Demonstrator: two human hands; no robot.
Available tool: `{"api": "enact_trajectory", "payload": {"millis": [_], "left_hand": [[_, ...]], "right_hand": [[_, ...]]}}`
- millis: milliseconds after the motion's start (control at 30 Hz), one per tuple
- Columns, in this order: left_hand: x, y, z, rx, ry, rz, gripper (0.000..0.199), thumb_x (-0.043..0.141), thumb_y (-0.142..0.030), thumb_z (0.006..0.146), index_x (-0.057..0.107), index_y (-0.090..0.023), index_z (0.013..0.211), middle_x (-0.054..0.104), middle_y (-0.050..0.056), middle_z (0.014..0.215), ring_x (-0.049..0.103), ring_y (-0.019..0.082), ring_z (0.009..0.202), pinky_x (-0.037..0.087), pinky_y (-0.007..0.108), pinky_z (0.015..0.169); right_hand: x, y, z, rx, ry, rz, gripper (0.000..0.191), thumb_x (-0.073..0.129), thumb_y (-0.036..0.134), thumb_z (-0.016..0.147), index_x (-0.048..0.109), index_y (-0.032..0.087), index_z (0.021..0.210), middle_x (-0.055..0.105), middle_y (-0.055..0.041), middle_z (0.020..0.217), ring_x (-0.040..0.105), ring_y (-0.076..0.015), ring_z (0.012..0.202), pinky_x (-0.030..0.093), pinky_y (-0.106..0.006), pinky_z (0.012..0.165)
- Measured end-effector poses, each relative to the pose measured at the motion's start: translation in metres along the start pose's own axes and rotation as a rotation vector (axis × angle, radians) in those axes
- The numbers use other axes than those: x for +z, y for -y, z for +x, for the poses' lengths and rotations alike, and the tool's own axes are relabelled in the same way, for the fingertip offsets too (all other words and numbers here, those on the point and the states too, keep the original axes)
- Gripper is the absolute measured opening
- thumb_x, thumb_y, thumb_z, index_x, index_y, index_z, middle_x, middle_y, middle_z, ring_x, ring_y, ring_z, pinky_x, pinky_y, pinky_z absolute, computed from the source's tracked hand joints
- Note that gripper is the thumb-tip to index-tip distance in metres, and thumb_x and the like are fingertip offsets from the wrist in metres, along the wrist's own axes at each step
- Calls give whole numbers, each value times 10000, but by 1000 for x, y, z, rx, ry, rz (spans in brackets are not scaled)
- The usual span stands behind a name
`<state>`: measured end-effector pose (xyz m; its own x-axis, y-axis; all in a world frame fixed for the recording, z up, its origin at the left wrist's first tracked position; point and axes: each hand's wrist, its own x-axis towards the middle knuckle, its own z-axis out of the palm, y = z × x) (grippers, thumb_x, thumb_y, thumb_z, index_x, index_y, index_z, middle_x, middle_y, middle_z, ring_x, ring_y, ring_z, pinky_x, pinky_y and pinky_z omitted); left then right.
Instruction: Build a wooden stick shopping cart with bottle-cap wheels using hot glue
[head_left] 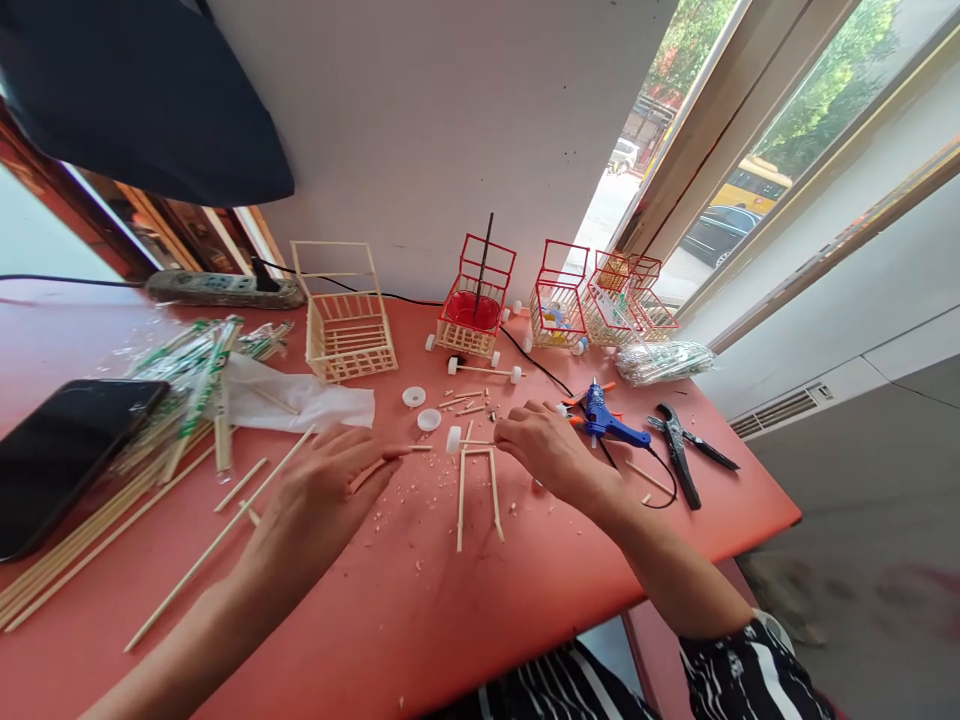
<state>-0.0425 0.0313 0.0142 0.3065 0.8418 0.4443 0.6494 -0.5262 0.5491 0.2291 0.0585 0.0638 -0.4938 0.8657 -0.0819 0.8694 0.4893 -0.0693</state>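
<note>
Assembly seems underway: left hand (324, 482) pinches a short pale wooden stick (421, 448), right hand (547, 445) a thin wooden rod (477, 443) with round white wheel (454, 440), behind the red table's (360, 640) front edge; steady alignment seems needed.

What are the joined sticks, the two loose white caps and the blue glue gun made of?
The joined sticks look like unpainted wood, maybe bamboo: pale tan and matte. The two loose white caps are probably smooth plastic, since they're evenly white with neat round rims. The blue glue gun seems to be hard plastic, judging by its bright, even colour and moulded-looking shape.
</note>
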Motion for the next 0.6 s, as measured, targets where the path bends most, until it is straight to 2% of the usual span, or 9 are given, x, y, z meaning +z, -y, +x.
{"api": "enact_trajectory", "payload": {"millis": [133, 267, 367, 500, 600], "left_hand": [[12, -18, -22, 156, 123, -58, 227, 486, -271, 1023, 702, -240, 961, 710, 14, 908, 627, 202, 896, 462, 292, 771], [26, -26, -30, 186, 166, -15, 262, 442, -193, 1031, 701, -227, 1015, 684, 22, 886, 602, 203, 867, 455, 295, 765], [35, -26, -22, 153, 232, 21, 310, 402, -163, 1031, 706, -220, 1026, 683, 38, 899, 607, 217, 876, 456, 312, 767], [46, -31, -7, 18, 313, 69, 281, 424, -201, 1025, 705, -204, 1019, 685, 68, 942, 633, 245, 914, 464, 334, 768], [49, -37, -3, -3, 414, 105, 307, 437, -102, 969, 714, -226, 1018, 679, 61, 949, 631, 246, 917, 460, 332, 773]], "right_hand": [[8, -2, 8, -46, -55, 9, 124, 664, 172, 973, 731, 169, 868, 734, -66, 922, 570, -197, 884, 331, -306, 811], [12, -8, 10, -21, -93, 55, 139, 658, 197, 983, 747, 164, 881, 741, -72, 914, 577, -205, 901, 345, -304, 828], [15, -11, 10, -15, -116, 89, 103, 676, 193, 973, 754, 169, 911, 742, -74, 914, 587, -206, 912, 352, -305, 831], [18, -14, 10, -8, -146, 115, 83, 675, 184, 973, 748, 176, 934, 738, -71, 923, 595, -197, 898, 365, -303, 837], [21, -15, 10, 14, -155, 113, 89, 662, 206, 985, 743, 178, 958, 735, -72, 944, 597, -198, 922, 373, -306, 848]]}}
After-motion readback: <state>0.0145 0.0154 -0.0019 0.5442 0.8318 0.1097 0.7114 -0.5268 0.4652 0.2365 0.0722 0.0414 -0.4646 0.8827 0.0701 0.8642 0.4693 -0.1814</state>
